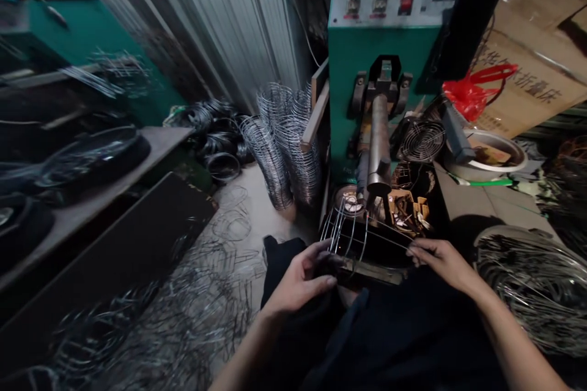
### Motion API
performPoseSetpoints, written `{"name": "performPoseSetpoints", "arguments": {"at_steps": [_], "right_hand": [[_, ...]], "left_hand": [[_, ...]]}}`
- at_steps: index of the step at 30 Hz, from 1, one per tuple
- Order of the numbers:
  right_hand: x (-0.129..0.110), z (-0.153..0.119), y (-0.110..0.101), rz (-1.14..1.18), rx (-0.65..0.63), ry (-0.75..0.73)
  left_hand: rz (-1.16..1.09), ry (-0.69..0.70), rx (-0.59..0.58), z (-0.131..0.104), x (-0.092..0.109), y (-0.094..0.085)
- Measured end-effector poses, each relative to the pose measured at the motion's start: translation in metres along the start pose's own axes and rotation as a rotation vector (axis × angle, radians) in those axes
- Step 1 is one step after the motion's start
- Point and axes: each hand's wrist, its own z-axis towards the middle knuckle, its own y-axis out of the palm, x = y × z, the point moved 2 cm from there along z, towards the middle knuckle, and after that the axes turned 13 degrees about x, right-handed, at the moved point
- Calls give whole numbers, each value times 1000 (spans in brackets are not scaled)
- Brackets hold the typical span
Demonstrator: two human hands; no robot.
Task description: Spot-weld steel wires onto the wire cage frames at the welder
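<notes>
- Steel wire forms the ribbed frame (352, 229), which in the head view lies below the green machine (345, 64) and its round metal arm (378, 140), just inside the front ledge (378, 273) of the machine.
- Left hand (302, 281): half open, thumb apart from the fingers, whose tips are at the frame's near-left corner; whether they grip it, I cannot tell.
- Right hand (438, 258): thumb and fingers pinched together on the near end of a thin wire (394, 242) that runs to the frame.
- Handling, as I judge it: frame light, springy and smooth, its thin bars liable to bend; best taken by outer bars near a corner, the wire by its free end.
- Wire-ring stacks (288, 146) stand beyond the ledge's left end.
</notes>
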Motion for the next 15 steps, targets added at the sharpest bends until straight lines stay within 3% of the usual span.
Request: {"name": "performPoseSetpoints", "arguments": {"at_steps": [3,5,8,12,15], "right_hand": [[-1,4,8,-49,114,-83],[0,2,11,-50,110,-80],[3,-7,12,1,-64,90],[18,-15,22,63,-273,308],[40,-20,38,70,-390,312]], "left_hand": [[176,49,64,-1,-11,-1],[202,-1,65,-9,-18,1],[-28,-163,-20,-30,-15,0],[-63,-104,-158,-45,-6,-8],[-41,-176,-148,-46,-33,-11]]}}
